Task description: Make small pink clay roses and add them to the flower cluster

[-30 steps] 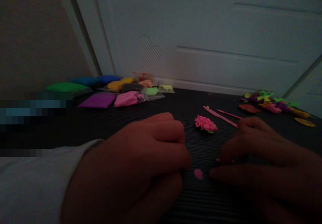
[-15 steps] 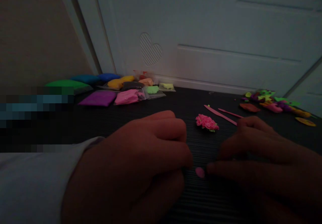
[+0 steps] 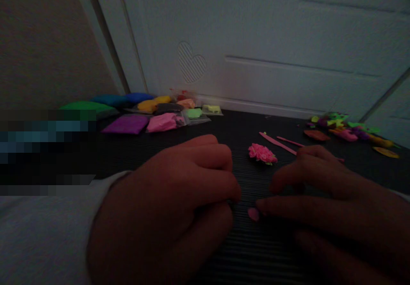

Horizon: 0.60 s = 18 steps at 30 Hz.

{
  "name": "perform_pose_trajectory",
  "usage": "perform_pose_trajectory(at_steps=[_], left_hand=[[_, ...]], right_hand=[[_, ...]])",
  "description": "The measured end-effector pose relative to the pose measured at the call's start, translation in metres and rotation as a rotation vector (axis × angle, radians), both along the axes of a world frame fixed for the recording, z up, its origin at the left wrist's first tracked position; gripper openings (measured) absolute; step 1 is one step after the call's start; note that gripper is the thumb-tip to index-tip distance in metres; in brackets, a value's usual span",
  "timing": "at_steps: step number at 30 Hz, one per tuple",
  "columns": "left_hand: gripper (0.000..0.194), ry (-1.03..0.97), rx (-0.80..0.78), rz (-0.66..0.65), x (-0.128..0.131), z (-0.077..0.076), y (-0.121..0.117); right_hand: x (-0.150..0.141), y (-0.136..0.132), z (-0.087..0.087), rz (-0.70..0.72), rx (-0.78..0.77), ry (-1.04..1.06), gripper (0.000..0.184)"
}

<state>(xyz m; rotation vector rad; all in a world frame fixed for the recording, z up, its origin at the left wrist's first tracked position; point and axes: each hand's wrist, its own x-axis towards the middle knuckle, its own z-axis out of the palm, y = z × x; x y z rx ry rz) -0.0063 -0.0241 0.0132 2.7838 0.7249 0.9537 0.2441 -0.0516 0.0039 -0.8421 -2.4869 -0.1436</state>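
Note:
A small flat pink oval of clay [image 3: 253, 214] lies on the dark ribbed tabletop between my hands. My right hand [image 3: 329, 199] has its fingers apart and stretched to the left, one fingertip at the oval's right edge. To the left, my left hand [image 3: 173, 204] is curled, thumb against bent fingers; whatever may be in its grip is hidden. Beyond both hands sits a cluster of pink clay roses [image 3: 262, 153] with green bits at its edge. A pink modelling knife [image 3: 278, 143] and a thinner pink tool [image 3: 290, 141] lie behind my right hand, partly covered by it.
Bags of coloured clay lie at the back left, among them a purple one [image 3: 126, 124], a pink one [image 3: 162, 123] and a green one [image 3: 88, 107]. Several colourful clay pieces [image 3: 344, 133] are heaped at the back right. A white panel [image 3: 256, 33] rises behind the table.
My right hand has shifted slightly left, its fingertip now against the pink oval, and its thumb has come away from the fingers. My left hand stays curled, moved only a little.

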Motion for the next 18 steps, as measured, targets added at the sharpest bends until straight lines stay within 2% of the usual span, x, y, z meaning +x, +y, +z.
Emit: perform_pose_trajectory(at_steps=[3, 9, 18], left_hand=[[0.035, -0.053, -0.001, 0.058, 0.0009, -0.0002, 0.0001], [0.033, -0.095, 0.004, 0.073, 0.0016, -0.0003, 0.0002], [0.033, -0.085, 0.0, 0.059, 0.002, 0.0006, 0.0001]], right_hand=[[-0.0058, 0.0005, 0.0007, 0.032, -0.025, 0.074, 0.039], [-0.0085, 0.0053, -0.0014, 0.089, -0.026, 0.091, 0.04], [-0.0069, 0.0019, -0.0031, 0.06, -0.095, 0.107, 0.037]])
